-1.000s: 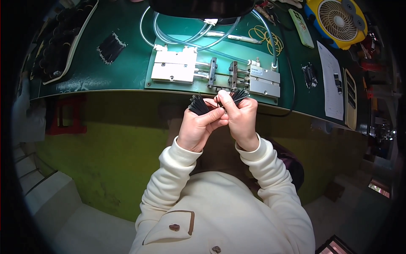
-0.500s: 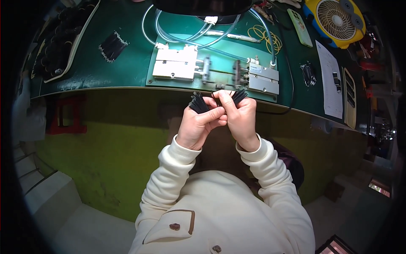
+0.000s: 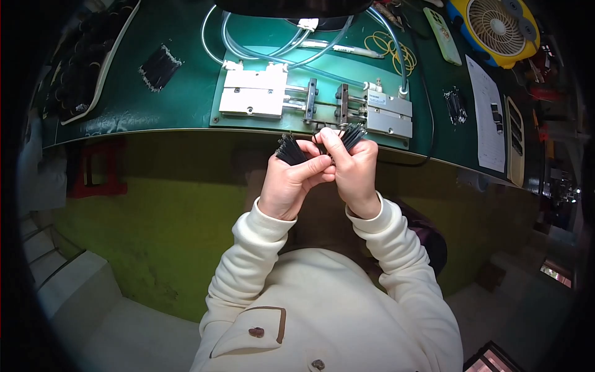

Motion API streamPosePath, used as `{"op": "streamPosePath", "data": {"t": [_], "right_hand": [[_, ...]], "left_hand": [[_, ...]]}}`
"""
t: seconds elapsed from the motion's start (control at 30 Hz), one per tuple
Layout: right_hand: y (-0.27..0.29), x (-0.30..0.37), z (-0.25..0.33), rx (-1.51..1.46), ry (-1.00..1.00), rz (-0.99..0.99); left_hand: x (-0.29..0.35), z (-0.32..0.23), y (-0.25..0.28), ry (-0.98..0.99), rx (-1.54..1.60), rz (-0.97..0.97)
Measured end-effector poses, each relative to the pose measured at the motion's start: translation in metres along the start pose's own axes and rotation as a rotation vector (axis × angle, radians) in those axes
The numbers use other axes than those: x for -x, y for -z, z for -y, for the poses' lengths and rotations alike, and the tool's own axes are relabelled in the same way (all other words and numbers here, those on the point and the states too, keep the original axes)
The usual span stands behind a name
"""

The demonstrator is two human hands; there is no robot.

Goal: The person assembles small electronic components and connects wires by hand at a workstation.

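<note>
My left hand [image 3: 292, 184] is closed around a bundle of short black wires [image 3: 289, 150] with pale ends, which fan out to the left. A second bundle of black wires [image 3: 354, 134] sticks out from my right hand [image 3: 356, 172], also closed. Thumbs and fingertips of both hands come together between the bundles, where something small and dark is mostly hidden. Just beyond my hands stands a fixture with a silver left cylinder [image 3: 251, 93] and a silver right cylinder [image 3: 389, 113]. Their dark left clamp plate [image 3: 311, 101] and right clamp plate [image 3: 342, 103] face each other, apart.
Clear air hoses [image 3: 291, 61] loop behind the fixture. Wire piles lie at left [image 3: 160, 67] and right [image 3: 455, 105]. A black-filled tray [image 3: 93, 59], a paper sheet [image 3: 486, 118], a phone [image 3: 442, 36], yellow rubber bands [image 3: 406, 56] and a fan [image 3: 496, 28] surround the workspace.
The two clamp plates of the fixture, blurred and wider apart before, now stand closer together and sharp. My hands keep nearly the same place and hold; the view has shifted slightly.
</note>
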State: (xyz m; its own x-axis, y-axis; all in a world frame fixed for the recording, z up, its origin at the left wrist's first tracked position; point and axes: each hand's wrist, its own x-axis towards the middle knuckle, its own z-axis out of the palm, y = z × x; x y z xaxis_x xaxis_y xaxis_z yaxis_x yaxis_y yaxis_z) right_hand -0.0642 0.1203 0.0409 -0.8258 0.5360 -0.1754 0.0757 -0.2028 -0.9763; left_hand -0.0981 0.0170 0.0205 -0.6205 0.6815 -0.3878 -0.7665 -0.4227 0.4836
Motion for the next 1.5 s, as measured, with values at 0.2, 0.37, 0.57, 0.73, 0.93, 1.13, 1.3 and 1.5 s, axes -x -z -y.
{"op": "streamPosePath", "data": {"t": [0.2, 0.37, 0.57, 0.73, 0.93, 1.13, 1.3, 1.5], "right_hand": [[-0.002, -0.001, -0.003, -0.039, 0.046, -0.01], [0.003, 0.002, 0.002, -0.031, 0.047, 0.15], [-0.002, 0.004, 0.003, 0.021, 0.066, 0.034], [-0.001, 0.003, 0.0, 0.027, 0.062, -0.031], [-0.001, 0.001, -0.003, 0.008, 0.074, -0.039], [-0.002, 0.002, 0.002, -0.105, 0.017, 0.008], [0.002, 0.003, -0.003, -0.037, 0.052, 0.097], [-0.001, 0.012, 0.004, 0.011, 0.082, 0.061]], "left_hand": [[0.0, 0.0, 0.0, 0.01, 0.041, -0.001], [0.002, -0.004, 0.002, 0.044, 0.023, 0.036], [0.002, -0.001, 0.0, -0.008, -0.023, 0.021], [0.0, -0.001, -0.003, -0.022, -0.025, 0.002], [-0.001, -0.001, -0.004, -0.022, -0.048, -0.011], [0.002, -0.011, -0.008, 0.016, -0.004, -0.026], [0.01, -0.011, -0.009, 0.002, 0.112, 0.03], [0.013, -0.005, -0.004, -0.063, -0.037, 0.001]]}}
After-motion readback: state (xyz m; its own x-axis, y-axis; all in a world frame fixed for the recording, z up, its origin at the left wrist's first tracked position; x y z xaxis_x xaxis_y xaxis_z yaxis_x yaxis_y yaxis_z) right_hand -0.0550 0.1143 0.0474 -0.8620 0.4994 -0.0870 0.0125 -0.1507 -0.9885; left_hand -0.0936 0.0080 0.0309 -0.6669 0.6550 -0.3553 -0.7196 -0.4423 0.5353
